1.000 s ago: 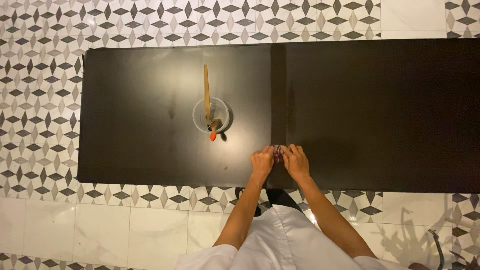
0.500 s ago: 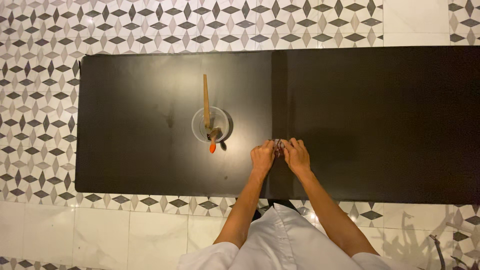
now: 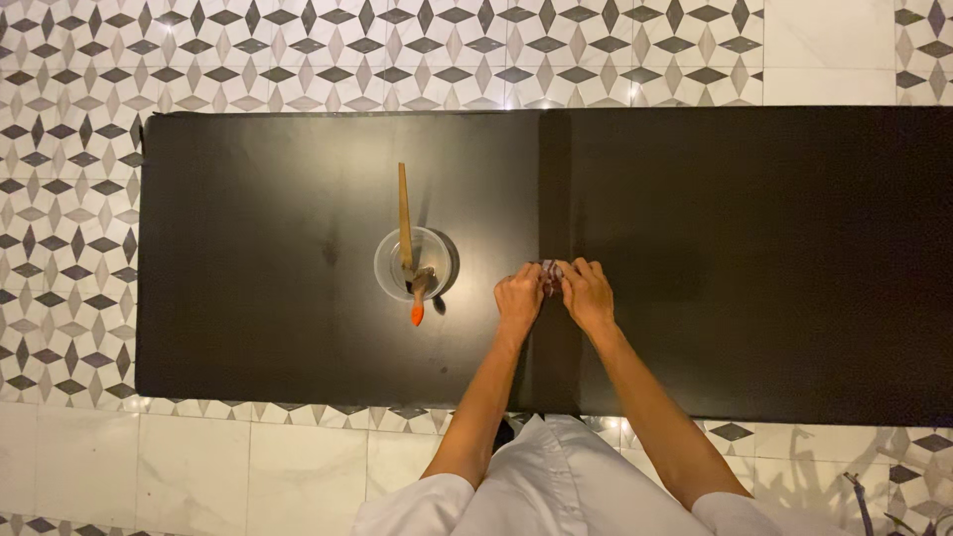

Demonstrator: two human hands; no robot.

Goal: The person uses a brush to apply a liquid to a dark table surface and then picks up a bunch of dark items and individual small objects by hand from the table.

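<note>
My left hand [image 3: 519,296] and my right hand [image 3: 588,292] meet over the middle of a long black table [image 3: 745,258]. Between their fingertips they pinch a small purplish object [image 3: 549,271], mostly hidden by the fingers; I cannot tell what it is. To the left of my hands stands a clear glass bowl [image 3: 413,264]. A wooden stick [image 3: 404,213] and a tool with an orange tip [image 3: 418,313] rest in it, sticking out over the rim.
The table stands on a floor of grey and white diamond tiles [image 3: 69,199], with plain white tiles [image 3: 248,467] near my feet. My white sleeves [image 3: 556,486] fill the bottom of the view.
The view has shifted, so the table and bowl sit lower and further left in the frame. Both hands stay together on the small object, a little further from the table's near edge.
</note>
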